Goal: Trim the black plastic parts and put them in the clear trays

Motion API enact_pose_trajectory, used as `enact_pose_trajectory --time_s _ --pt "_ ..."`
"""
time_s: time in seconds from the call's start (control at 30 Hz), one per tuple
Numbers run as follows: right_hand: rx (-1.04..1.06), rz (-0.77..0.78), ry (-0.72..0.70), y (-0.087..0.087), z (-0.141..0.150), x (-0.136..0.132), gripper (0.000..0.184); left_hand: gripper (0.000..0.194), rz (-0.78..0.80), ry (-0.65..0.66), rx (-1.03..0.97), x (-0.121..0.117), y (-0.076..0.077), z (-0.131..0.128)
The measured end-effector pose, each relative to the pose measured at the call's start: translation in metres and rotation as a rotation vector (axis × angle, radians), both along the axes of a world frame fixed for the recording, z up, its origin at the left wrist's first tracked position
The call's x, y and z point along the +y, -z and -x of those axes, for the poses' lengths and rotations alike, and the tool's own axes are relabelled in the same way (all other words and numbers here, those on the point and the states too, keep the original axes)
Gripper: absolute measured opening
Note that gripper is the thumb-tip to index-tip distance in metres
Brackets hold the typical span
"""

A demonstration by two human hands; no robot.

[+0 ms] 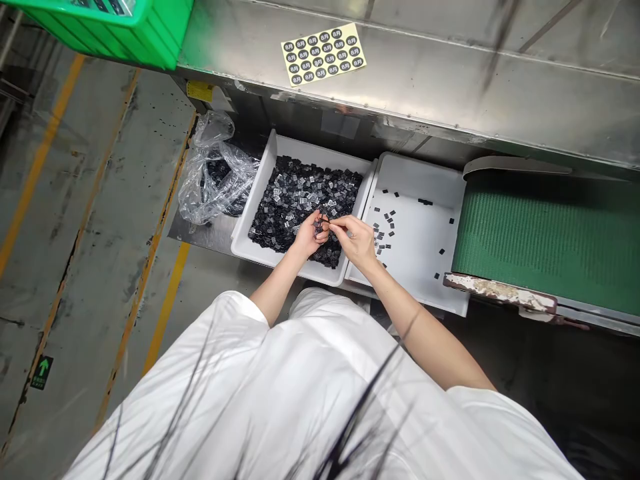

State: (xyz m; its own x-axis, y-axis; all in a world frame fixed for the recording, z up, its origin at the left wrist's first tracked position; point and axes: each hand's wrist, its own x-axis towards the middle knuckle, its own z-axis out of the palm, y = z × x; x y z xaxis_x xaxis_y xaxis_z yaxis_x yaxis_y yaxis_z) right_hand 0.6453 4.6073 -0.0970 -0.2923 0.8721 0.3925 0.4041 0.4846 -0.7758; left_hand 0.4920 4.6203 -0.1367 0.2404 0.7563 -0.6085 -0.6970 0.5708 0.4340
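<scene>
My left hand (309, 235) is above the left white plastic tray (255, 227) and pinches a small tangle of black parts (320, 227). My right hand (354, 240) reaches in from the right, its thumb and forefinger closed at that tangle. Below them, a dense heap of small black parts (300, 200) with shiny silver-grey faces fills the left tray. A second white tray (415, 187) stands against it on the right, with a scattering of loose black pieces (385, 223) on its floor. My hands hide the exact shape of the pinched parts.
A green woven conveyor belt (540, 240) with a rusty edge runs to the right. Behind the trays rises a stainless steel panel (450, 87) bearing a sticker sheet (323, 55). A clear plastic bag (215, 173) lies left, below a green crate (110, 27), above a concrete floor (100, 200).
</scene>
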Motion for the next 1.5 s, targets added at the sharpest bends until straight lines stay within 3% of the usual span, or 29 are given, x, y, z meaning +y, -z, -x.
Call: enact_pose_trajectory --time_s 0.13,0.27,0.37,0.5,0.6,0.77,0.93,1.07,1.17,1.23,1.33,1.5 --pt "0.019 0.042 0.041 0.005 -0.001 0.003 0.021 0.049 -0.042 -0.050 0.225 0.001 -0.001 0.002" --pt "0.010 0.132 0.077 0.011 0.003 -0.004 0.014 0.063 -0.185 -0.065 0.498 -0.003 -0.008 0.004" --pt "-0.011 0.190 0.032 0.017 0.009 -0.005 0.011 0.048 -0.315 -0.041 0.704 0.000 -0.005 0.006" --pt "-0.087 0.124 0.016 0.023 0.004 0.008 0.008 0.035 -0.332 -0.010 0.855 0.016 0.010 -0.001" --pt "-0.189 0.032 0.024 0.019 -0.005 0.007 0.012 0.034 -0.367 0.077 1.025 0.012 0.006 -0.004" --pt "-0.322 -0.091 -0.013 0.016 -0.013 -0.003 0.021 0.035 -0.629 0.344 1.683 0.006 -0.014 0.008" --pt "-0.364 -0.177 -0.037 0.016 -0.020 -0.021 0.028 0.038 -0.569 0.536 1.956 0.021 -0.019 0.023" --pt "-0.277 -0.123 0.060 0.027 -0.055 -0.072 0.031 0.041 -0.546 0.747 1.960 0.025 -0.011 0.031" --pt "-0.221 0.071 0.303 0.044 -0.102 -0.137 0.024 0.040 -0.622 0.840 1.932 0.014 -0.007 0.035" --pt "-0.207 0.191 0.493 0.059 -0.137 -0.183 0.018 0.041 -0.637 0.808 1.950 0.002 -0.007 0.033" --pt "-0.193 0.278 0.668 0.083 -0.184 -0.241 0.017 0.040 -0.655 0.715 1.956 -0.019 -0.014 0.020" --pt "-0.180 0.399 0.797 0.120 -0.229 -0.288 0.015 0.039 -0.818 0.501 1.847 -0.067 -0.036 -0.028"
